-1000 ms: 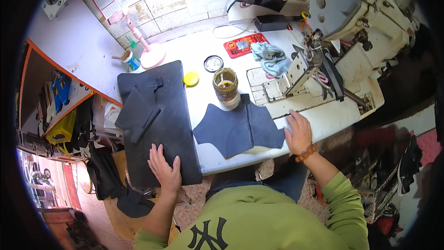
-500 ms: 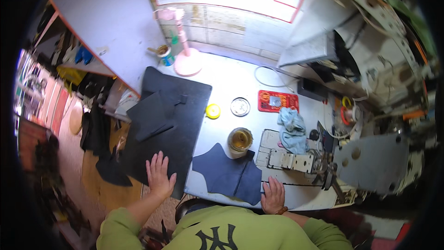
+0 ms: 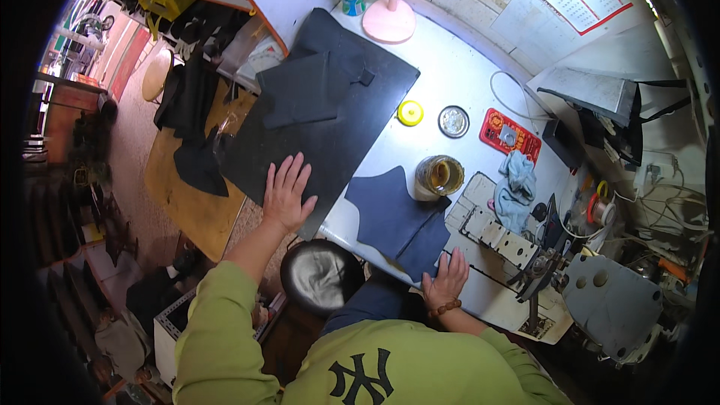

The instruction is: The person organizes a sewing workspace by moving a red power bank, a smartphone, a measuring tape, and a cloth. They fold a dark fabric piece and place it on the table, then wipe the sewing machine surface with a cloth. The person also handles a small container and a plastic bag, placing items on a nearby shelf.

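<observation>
My left hand (image 3: pixel 286 196) lies flat on the lower part of a large black mat (image 3: pixel 352 112), its fingers spread and nothing in them. Dark cut pieces (image 3: pixel 300 90) rest higher up on that mat. My right hand (image 3: pixel 448 277) is at the table's front edge, fingers stretched out, beside the lower corner of a dark blue sheet piece (image 3: pixel 386 206) with a thin dark strip across it. At this piece's upper edge stands an uncovered glass jar (image 3: pixel 430 184) with brownish contents. A round metal lid (image 3: pixel 454 121) and a yellow disc-shaped item (image 3: pixel 410 112) sit farther back.
To the right stands a sewing machine (image 3: pixel 611 292), with a light blue rag (image 3: pixel 515 199) by its bed and a red rectangular item (image 3: pixel 499 126) behind. A pink stand (image 3: pixel 388 26) and a small tub (image 3: pixel 352 4) are at the back. A round black stool (image 3: pixel 321 277) stands below.
The view has swung, so the table appears turned and higher, with more floor and the stool showing. Both hands stay near the same spots on the mat and table edge.
</observation>
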The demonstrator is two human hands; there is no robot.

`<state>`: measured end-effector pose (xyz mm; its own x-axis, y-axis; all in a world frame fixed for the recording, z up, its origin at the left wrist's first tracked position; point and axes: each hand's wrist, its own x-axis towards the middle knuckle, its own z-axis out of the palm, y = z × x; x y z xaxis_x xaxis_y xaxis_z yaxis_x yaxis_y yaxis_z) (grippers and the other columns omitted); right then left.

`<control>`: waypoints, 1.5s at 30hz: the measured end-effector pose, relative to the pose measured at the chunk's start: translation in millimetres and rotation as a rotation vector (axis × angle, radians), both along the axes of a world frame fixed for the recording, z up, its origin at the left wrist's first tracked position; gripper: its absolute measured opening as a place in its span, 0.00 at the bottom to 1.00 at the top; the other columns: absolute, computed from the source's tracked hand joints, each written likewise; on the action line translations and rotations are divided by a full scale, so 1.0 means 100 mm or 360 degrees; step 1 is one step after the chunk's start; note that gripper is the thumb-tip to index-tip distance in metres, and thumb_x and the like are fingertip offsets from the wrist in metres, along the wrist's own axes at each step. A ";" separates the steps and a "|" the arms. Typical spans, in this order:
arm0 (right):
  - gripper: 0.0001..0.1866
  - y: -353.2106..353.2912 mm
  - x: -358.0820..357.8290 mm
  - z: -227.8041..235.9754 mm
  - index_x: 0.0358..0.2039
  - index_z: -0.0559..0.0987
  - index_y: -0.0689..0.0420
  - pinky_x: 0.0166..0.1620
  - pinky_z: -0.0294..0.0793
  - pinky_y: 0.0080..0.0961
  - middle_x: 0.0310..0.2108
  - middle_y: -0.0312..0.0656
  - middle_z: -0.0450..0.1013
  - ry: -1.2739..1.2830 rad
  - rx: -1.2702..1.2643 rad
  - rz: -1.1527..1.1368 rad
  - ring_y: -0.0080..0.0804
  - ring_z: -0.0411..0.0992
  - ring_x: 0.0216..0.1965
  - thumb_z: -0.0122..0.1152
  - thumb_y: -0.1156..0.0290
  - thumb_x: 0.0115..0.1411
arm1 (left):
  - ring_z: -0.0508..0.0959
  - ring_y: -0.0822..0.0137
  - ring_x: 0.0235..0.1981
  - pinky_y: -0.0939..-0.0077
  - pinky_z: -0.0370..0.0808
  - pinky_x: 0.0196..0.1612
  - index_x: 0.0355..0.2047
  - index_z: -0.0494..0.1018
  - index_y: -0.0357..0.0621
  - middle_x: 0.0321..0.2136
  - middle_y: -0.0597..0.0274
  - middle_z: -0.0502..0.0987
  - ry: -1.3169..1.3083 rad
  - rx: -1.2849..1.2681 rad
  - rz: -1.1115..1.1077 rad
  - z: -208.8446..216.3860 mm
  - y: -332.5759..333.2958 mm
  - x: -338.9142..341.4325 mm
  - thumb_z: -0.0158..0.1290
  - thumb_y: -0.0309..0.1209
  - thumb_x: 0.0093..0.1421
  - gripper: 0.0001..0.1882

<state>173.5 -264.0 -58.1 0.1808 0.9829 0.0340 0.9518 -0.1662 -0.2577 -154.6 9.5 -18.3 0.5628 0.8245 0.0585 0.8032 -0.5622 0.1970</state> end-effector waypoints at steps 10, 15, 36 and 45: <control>0.39 0.00 -0.01 0.00 0.61 0.62 0.60 0.66 0.47 0.55 0.67 0.56 0.51 0.0002 0.0065 -0.0022 0.56 0.49 0.67 0.63 0.56 0.52 | 0.53 0.54 0.69 0.46 0.47 0.68 0.64 0.58 0.49 0.68 0.56 0.53 0.0014 0.0088 0.0024 -0.05 -0.02 0.01 0.54 0.44 0.55 0.37; 0.39 -0.01 -0.01 0.00 0.61 0.61 0.59 0.66 0.46 0.55 0.67 0.56 0.51 0.0030 0.0063 -0.0029 0.55 0.48 0.67 0.63 0.57 0.53 | 0.54 0.54 0.68 0.46 0.48 0.68 0.64 0.58 0.52 0.68 0.57 0.53 -0.0020 0.0123 0.0018 -0.05 -0.04 0.00 0.54 0.44 0.57 0.36; 0.38 0.01 -0.04 -0.07 0.60 0.64 0.58 0.67 0.48 0.53 0.66 0.54 0.54 -0.0137 0.0192 -0.0067 0.54 0.51 0.67 0.63 0.57 0.50 | 0.60 0.49 0.65 0.50 0.54 0.66 0.59 0.65 0.44 0.65 0.52 0.60 -0.0154 0.0269 0.0043 -0.14 -0.05 -0.04 0.54 0.43 0.57 0.31; 0.36 0.02 -0.06 -0.09 0.59 0.65 0.56 0.66 0.51 0.53 0.66 0.52 0.55 -0.0200 0.0260 -0.0094 0.52 0.53 0.66 0.61 0.58 0.49 | 0.63 0.43 0.61 0.48 0.59 0.62 0.57 0.67 0.42 0.62 0.46 0.63 -0.0652 0.0709 -0.0062 -0.32 -0.54 -0.02 0.51 0.37 0.61 0.25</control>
